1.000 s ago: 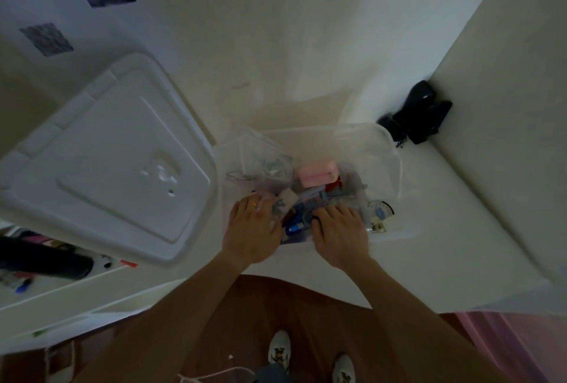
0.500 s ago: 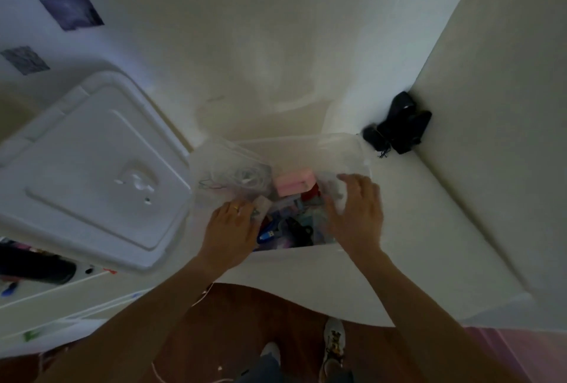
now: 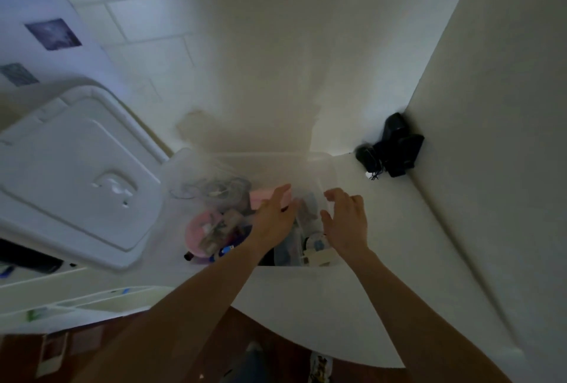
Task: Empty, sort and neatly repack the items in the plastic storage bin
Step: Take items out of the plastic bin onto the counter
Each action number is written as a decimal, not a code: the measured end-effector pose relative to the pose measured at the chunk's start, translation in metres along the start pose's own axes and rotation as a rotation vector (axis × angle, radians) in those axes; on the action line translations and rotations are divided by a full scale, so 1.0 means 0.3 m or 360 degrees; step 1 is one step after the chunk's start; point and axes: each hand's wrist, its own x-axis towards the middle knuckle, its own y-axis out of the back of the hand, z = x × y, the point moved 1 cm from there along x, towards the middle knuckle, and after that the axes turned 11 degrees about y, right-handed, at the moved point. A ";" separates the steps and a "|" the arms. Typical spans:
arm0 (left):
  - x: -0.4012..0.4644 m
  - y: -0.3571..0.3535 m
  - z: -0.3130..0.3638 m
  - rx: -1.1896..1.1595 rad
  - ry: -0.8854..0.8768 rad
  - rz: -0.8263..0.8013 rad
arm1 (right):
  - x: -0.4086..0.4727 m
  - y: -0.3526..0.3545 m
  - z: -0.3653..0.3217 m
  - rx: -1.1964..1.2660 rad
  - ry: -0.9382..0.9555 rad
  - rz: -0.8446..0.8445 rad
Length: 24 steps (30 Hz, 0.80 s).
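The clear plastic storage bin (image 3: 190, 164) stands on the white counter (image 3: 306, 306), pushed against the back wall, and everything else is placed from it. Left of the bin, a large white lid (image 3: 76, 186) lies flat, its near corner just beside the bin's left wall. Inside the bin at the left sit a round pink case (image 3: 199, 229) and coiled cables (image 3: 211, 190), with a pink box (image 3: 260, 197) further back. The left hand (image 3: 274, 220) reaches into the bin's middle, fingers straight and angled over the pink box. The right hand (image 3: 346, 220) hovers over the bin's right side, fingers loosely bent; whether it holds anything cannot be told through the blur. Right of the bin, in the corner, sits a black device (image 3: 395, 146).
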 end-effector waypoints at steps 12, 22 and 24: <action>0.075 -0.031 0.058 -0.0206 0.0287 0.0033 | 0.050 -0.022 -0.020 0.0251 0.0057 -0.0093; -0.065 0.084 0.177 -0.1100 0.0360 0.0055 | -0.003 0.133 -0.122 0.0994 -0.0032 0.0178; -0.083 0.083 0.216 -0.1202 0.0329 -0.0044 | 0.009 0.170 -0.131 0.0998 -0.0159 0.0352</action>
